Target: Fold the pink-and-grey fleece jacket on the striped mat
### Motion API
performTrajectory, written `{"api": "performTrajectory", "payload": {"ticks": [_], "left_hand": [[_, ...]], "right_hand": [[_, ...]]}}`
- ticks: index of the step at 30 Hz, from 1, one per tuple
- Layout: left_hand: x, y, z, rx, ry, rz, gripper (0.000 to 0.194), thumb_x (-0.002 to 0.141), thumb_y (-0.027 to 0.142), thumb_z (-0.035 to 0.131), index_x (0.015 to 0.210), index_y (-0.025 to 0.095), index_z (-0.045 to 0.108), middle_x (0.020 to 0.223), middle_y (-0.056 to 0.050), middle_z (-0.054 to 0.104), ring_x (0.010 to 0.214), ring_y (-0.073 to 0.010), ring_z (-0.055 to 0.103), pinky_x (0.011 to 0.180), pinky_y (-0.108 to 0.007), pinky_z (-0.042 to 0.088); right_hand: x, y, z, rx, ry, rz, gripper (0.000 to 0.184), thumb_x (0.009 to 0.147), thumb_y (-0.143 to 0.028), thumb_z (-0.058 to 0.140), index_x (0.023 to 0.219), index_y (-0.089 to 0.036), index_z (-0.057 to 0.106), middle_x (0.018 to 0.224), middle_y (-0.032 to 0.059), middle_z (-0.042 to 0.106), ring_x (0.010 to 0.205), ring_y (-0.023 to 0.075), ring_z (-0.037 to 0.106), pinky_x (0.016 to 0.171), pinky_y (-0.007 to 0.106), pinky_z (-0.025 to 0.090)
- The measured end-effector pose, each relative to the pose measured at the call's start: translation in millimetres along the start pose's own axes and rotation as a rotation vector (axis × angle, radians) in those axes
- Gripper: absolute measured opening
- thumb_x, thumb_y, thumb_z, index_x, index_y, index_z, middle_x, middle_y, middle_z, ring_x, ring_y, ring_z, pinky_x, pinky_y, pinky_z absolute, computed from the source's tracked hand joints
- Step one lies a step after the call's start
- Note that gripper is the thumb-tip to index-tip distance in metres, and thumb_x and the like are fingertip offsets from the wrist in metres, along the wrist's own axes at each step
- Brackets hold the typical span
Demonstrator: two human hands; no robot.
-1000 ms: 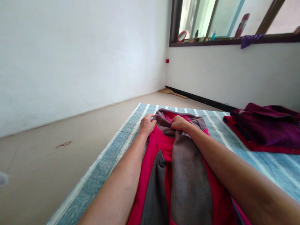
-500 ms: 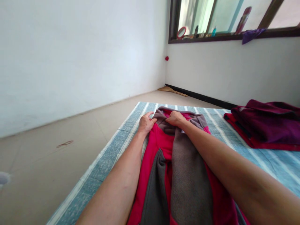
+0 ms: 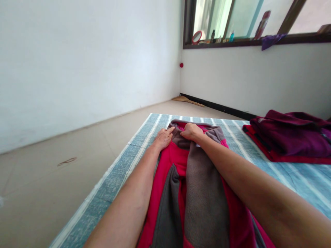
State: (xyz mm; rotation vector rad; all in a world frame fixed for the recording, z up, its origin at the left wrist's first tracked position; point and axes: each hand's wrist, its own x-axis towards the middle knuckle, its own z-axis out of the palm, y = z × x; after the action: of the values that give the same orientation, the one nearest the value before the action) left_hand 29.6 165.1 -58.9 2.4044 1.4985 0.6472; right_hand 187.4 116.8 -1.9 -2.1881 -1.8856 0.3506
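A pinkish-red and grey fleece jacket (image 3: 207, 193) lies spread before me, its collar end away from me and its lower part cut off by the bottom of the view. My left hand (image 3: 164, 137) rests on the left side of the grey collar, fingers stretched out over the cloth. Just right of it, my right hand (image 3: 191, 131) is closed on the collar's near edge, with its fingertips partly hidden. Both forearms reach forward over the jacket. Beneath everything is a blue-and-white striped sheet (image 3: 139, 141).
A stack of folded purple and red clothes (image 3: 292, 137) sits on the sheet at the right. Left of the sheet's edge is the tiled floor (image 3: 98, 155) with a thin loop (image 3: 66, 161) on it. A straw broom (image 3: 188, 100) lies by the far corner, below the window.
My left hand has gone from pinching the collar's edge to lying with fingers extended on it. My right hand keeps its grip. The view has shifted slightly to the right.
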Motion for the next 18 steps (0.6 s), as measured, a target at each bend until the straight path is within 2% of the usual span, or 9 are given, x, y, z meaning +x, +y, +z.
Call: {"api": "performTrajectory", "payload": {"ticks": [3, 5, 8, 10, 12, 15, 18], "left_hand": [[-3, 4, -4.3, 0.094, -0.014, -0.030, 0.042, 0.088, 0.020, 0.047, 0.128, 0.026, 0.057, 0.097, -0.007, 0.063, 0.093, -0.0217, 0.060, 0.088, -0.031, 0.045], [-8, 12, -11.9, 0.162, 0.002, -0.062, 0.040, 0.088, 0.023, 0.048, 0.127, 0.028, 0.057, 0.097, -0.008, 0.061, 0.094, -0.0244, 0.058, 0.086, -0.034, 0.046], [-19, 30, -27.4, 0.261, 0.057, -0.079, 0.039, 0.085, 0.025, 0.052, 0.124, 0.024, 0.058, 0.105, -0.012, 0.057, 0.103, -0.0316, 0.053, 0.085, -0.041, 0.045], [-26, 44, -35.1, 0.312, 0.080, -0.045, 0.035, 0.084, 0.024, 0.054, 0.118, 0.021, 0.060, 0.110, -0.014, 0.055, 0.107, -0.0336, 0.050, 0.087, -0.043, 0.044], [-32, 57, -36.9, 0.341, 0.064, 0.015, 0.027, 0.084, 0.021, 0.053, 0.109, 0.019, 0.064, 0.109, -0.013, 0.056, 0.107, -0.0311, 0.050, 0.089, -0.041, 0.043], [-36, 68, -28.2, 0.351, -0.005, 0.110, 0.019, 0.086, 0.020, 0.052, 0.098, 0.020, 0.067, 0.104, -0.008, 0.060, 0.102, -0.0241, 0.054, 0.090, -0.033, 0.043], [-34, 72, -16.1, 0.350, -0.053, 0.141, 0.018, 0.088, 0.023, 0.051, 0.098, 0.021, 0.067, 0.103, -0.006, 0.062, 0.101, -0.0205, 0.056, 0.091, -0.029, 0.042]], "right_hand": [[-16, 3, -13, -0.031, 0.008, -0.024, 0.028, 0.077, -0.030, 0.061, 0.099, -0.014, 0.069, 0.098, 0.0130, 0.070, 0.091, 0.0253, 0.065, 0.071, 0.028, 0.048], [-35, 8, -21, -0.041, 0.040, -0.058, 0.028, 0.081, -0.033, 0.058, 0.098, -0.012, 0.068, 0.098, 0.0128, 0.069, 0.092, 0.0252, 0.064, 0.073, 0.029, 0.046], [-74, 17, -30, -0.047, 0.108, -0.122, 0.027, 0.089, -0.032, 0.049, 0.101, -0.014, 0.065, 0.102, 0.0117, 0.067, 0.097, 0.0239, 0.061, 0.078, 0.029, 0.042], [-105, 23, -31, -0.048, 0.144, -0.187, 0.023, 0.090, -0.030, 0.048, 0.099, -0.018, 0.065, 0.102, 0.0089, 0.065, 0.095, 0.0211, 0.060, 0.076, 0.028, 0.041], [-137, 25, -29, -0.077, 0.189, -0.333, 0.021, 0.092, -0.028, 0.045, 0.098, -0.019, 0.064, 0.097, 0.0073, 0.063, 0.086, 0.0187, 0.058, 0.071, 0.028, 0.039], [-181, 21, -22, -0.106, 0.164, -0.563, 0.020, 0.093, -0.022, 0.042, 0.090, -0.021, 0.062, 0.088, 0.0047, 0.059, 0.077, 0.0180, 0.053, 0.068, 0.031, 0.038], [-209, 12, -12, -0.064, 0.160, -0.733, 0.016, 0.088, -0.018, 0.048, 0.098, -0.022, 0.060, 0.090, 0.0041, 0.058, 0.078, 0.0190, 0.050, 0.069, 0.032, 0.040]]}}
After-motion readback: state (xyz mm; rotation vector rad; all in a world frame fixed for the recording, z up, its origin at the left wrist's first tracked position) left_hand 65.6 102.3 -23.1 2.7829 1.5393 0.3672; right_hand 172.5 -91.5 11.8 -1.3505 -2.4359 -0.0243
